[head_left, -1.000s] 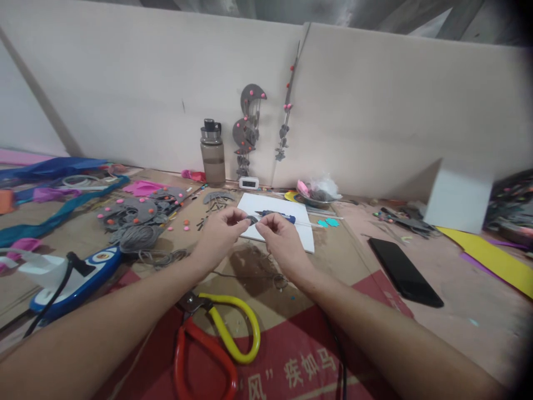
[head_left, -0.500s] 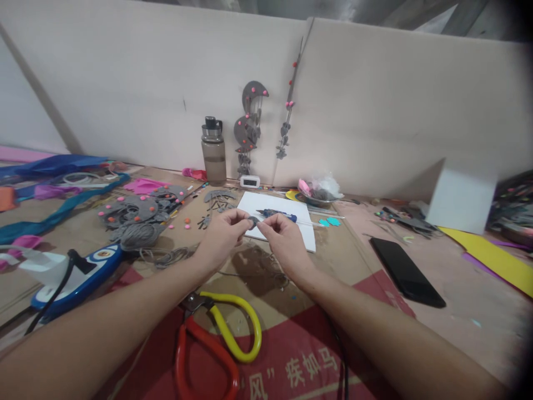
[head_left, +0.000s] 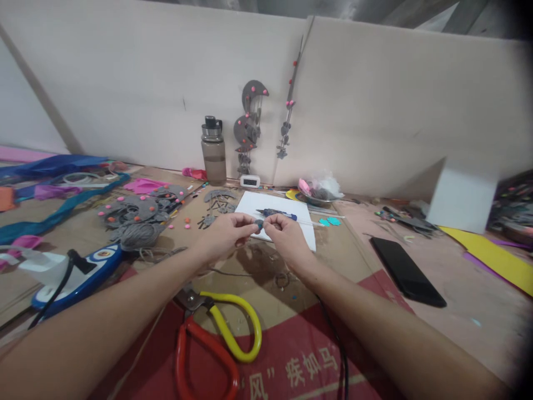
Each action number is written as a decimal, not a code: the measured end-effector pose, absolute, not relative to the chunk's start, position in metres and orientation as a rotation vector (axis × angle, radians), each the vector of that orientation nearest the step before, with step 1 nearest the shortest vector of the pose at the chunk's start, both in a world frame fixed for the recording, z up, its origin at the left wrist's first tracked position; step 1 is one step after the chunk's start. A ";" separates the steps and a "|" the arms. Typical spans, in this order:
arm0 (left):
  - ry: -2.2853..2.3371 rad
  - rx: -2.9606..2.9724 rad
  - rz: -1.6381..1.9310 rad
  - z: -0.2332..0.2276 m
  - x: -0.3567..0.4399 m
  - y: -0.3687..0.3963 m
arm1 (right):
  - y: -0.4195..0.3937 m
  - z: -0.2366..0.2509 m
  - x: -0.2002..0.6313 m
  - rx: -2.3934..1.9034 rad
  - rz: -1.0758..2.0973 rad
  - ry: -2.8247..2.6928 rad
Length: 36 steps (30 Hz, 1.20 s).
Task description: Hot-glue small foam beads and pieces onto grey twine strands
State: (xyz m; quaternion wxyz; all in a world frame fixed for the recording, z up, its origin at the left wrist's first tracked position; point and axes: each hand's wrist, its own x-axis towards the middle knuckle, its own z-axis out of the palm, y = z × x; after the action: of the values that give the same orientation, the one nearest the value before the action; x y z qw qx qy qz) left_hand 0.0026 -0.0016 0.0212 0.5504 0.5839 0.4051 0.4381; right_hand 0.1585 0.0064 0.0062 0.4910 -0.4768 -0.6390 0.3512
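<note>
Two hands meeting above the white sheet [head_left: 283, 214], tiny grey piece [head_left: 259, 224] hard to make out, pinched between my left hand [head_left: 225, 239] and right hand [head_left: 287, 240], fingers nearly closed.

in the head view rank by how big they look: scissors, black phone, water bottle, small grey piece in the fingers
1. scissors, nearest the camera, so unsure against the phone
2. black phone
3. water bottle, farther back
4. small grey piece

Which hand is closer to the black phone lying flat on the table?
Right. The right hand is on the side of the black phone, apart from it. The left hand is farther off, beyond the right hand.
</note>
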 end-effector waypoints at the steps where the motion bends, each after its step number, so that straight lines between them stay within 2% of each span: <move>1: 0.948 1.383 1.002 0.023 0.000 0.000 | 0.007 0.006 0.159 -1.156 0.854 -1.555; 7: 0.913 1.388 0.927 0.026 -0.011 0.006 | 0.010 0.005 0.162 -1.201 0.817 -1.566; 14: 1.221 1.993 1.017 0.026 -0.005 0.001 | 0.006 0.005 0.160 -1.249 0.687 -1.703; 27: 1.401 2.274 0.998 0.025 -0.001 -0.006 | -0.007 0.009 0.157 -1.251 0.487 -1.841; 31: 1.435 2.293 0.997 0.027 -0.001 -0.007 | -0.006 0.009 0.157 -1.193 0.568 -1.855; 36: 1.419 2.013 1.022 0.030 -0.003 -0.004 | -0.002 0.006 0.158 -1.075 0.788 -1.795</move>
State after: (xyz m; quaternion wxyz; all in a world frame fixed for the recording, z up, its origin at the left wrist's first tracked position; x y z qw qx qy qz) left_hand -0.0029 -0.0041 0.0296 0.2353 0.7337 0.5172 0.3727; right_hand 0.1583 -0.0017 0.0059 0.4375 -0.4323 -0.7220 0.3168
